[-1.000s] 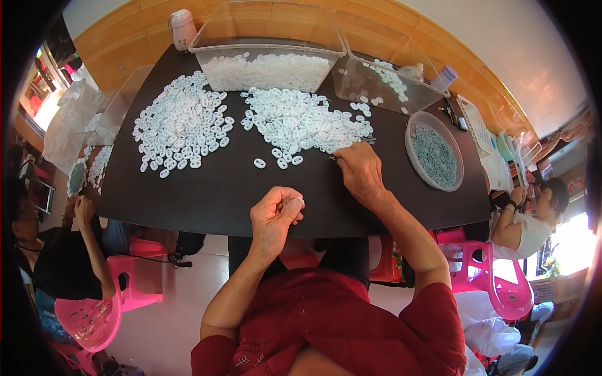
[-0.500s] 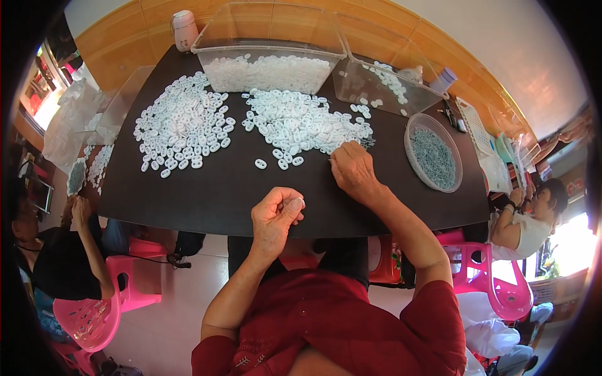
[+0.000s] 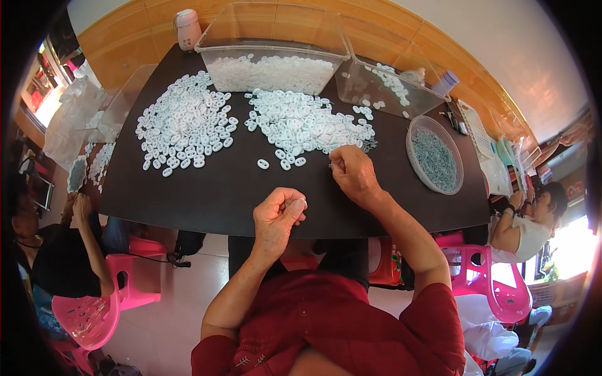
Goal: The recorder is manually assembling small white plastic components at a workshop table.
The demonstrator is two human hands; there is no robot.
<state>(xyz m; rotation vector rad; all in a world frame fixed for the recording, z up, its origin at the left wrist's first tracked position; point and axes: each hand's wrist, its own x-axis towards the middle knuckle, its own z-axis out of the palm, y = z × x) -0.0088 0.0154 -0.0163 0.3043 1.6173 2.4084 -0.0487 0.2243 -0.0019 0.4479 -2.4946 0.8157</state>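
Mostly hidden — left fingers' (image 3: 293,210) white piece (image 3: 305,202)

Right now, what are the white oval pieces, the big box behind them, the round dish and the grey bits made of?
White oval pieces: probably hard plastic, smooth and evenly shaped.
Big box: seemingly clear, shiny plastic; pieces show through its wall.
Round dish: likely clear plastic, with a translucent rim.
Grey bits: maybe metal, looking thin and wiry, but too small to be sure.
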